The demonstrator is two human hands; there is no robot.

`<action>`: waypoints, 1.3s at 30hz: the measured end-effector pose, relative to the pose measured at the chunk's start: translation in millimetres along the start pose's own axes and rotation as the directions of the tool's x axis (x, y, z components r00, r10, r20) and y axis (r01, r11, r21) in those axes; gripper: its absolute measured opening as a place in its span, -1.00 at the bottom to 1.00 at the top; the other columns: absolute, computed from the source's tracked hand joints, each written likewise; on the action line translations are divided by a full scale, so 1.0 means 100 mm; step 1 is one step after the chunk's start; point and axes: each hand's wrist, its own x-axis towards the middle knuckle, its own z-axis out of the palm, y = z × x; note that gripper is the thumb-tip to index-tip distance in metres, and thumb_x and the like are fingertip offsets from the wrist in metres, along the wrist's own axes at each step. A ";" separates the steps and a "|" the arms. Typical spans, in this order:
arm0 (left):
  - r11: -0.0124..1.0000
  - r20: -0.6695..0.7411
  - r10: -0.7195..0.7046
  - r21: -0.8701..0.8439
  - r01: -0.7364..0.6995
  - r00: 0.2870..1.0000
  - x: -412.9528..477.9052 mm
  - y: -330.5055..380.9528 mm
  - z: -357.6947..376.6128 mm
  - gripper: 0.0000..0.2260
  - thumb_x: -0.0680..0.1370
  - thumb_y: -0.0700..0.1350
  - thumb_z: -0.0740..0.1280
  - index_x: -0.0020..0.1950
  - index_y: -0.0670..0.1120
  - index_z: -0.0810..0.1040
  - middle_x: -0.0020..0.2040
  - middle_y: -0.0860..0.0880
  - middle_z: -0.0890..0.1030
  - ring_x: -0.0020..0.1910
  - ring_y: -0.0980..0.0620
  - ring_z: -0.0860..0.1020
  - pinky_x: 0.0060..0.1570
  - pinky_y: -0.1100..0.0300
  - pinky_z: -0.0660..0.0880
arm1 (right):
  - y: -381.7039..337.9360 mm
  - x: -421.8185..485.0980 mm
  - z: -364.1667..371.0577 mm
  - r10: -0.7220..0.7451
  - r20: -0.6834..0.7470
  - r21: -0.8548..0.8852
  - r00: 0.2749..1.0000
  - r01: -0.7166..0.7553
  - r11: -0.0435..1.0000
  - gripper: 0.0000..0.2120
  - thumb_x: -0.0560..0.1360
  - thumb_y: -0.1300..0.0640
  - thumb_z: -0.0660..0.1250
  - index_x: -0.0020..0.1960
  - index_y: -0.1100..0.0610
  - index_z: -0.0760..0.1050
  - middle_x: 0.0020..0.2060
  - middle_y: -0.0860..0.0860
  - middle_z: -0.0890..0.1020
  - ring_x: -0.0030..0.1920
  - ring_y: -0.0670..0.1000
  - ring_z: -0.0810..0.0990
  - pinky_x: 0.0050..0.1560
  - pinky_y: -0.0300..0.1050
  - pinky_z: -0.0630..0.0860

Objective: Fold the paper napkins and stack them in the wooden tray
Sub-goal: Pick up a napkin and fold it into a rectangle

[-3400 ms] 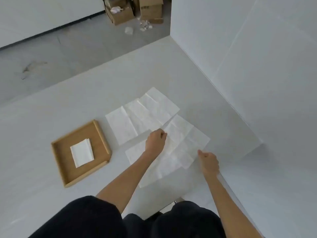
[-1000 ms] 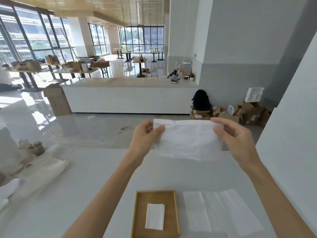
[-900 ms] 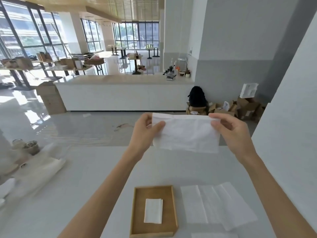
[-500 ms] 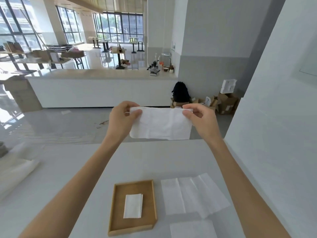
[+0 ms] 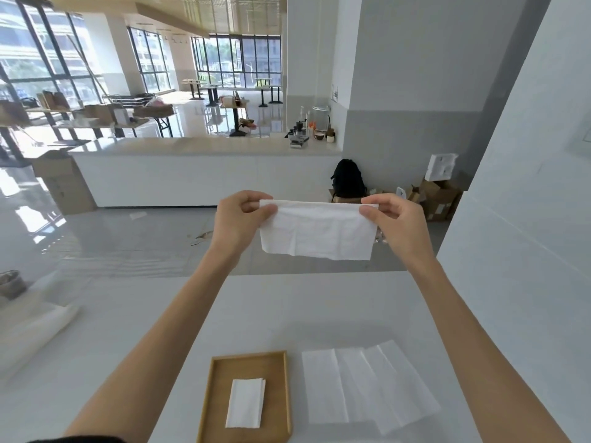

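Half-folded napkin (image 5: 315, 231) pinched at top corners by left hand (image 5: 238, 219) and right hand (image 5: 395, 223), above desk (image 5: 287, 308). Risk: uneven pull skews fold, tears paper.

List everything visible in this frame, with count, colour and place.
table: one, white, foreground
wooden tray: one, light brown, on the table, near edge
folded napkin: one, white, inside the wooden tray
unfolded napkin: one, white, flat on the table, right of the tray
held napkin: one, white, in the air between both hands
backpack: one, black, by the far grey wall
cardboard boxes: several, brown, right of the backpack
left hand: one, pinching the held napkin's upper left corner
right hand: one, pinching its upper right corner
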 end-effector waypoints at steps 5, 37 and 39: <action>1.000 0.007 0.011 0.029 -0.011 1.000 0.03 0.02 0.04 -0.88 0.50 -0.23 0.48 0.02 -0.10 0.68 -0.11 -0.09 0.72 -0.12 0.00 0.68 0.09 -0.02 0.63 | 0.01 0.06 -0.04 -0.016 0.014 -0.010 1.000 0.016 1.000 -0.88 0.50 0.12 0.46 0.04 0.04 0.65 -0.10 -0.20 0.67 -0.13 -0.27 0.63 -0.11 -0.37 0.57; 0.968 0.236 -0.013 -0.242 0.072 0.972 -0.24 0.05 0.22 -0.86 0.62 -0.14 0.36 0.06 -0.17 0.68 -0.10 -0.04 0.75 -0.17 0.08 0.69 -0.26 0.30 0.54 | -0.42 0.04 0.22 -0.089 0.324 0.052 0.942 0.076 0.996 -0.45 0.53 -0.21 0.30 0.47 -0.27 0.23 0.04 -0.05 0.70 0.14 -0.08 0.64 0.30 0.05 0.49; 0.967 0.225 -0.016 -0.246 0.072 0.974 -0.22 0.04 0.21 -0.84 0.63 -0.13 0.35 0.07 -0.18 0.68 -0.05 -0.09 0.76 -0.14 0.04 0.70 -0.22 0.26 0.56 | -0.26 -0.12 0.38 -0.091 0.290 0.185 0.953 0.038 0.982 -0.43 0.53 -0.09 0.36 0.48 -0.18 0.26 -0.03 0.05 0.73 0.06 0.02 0.69 0.21 0.01 0.56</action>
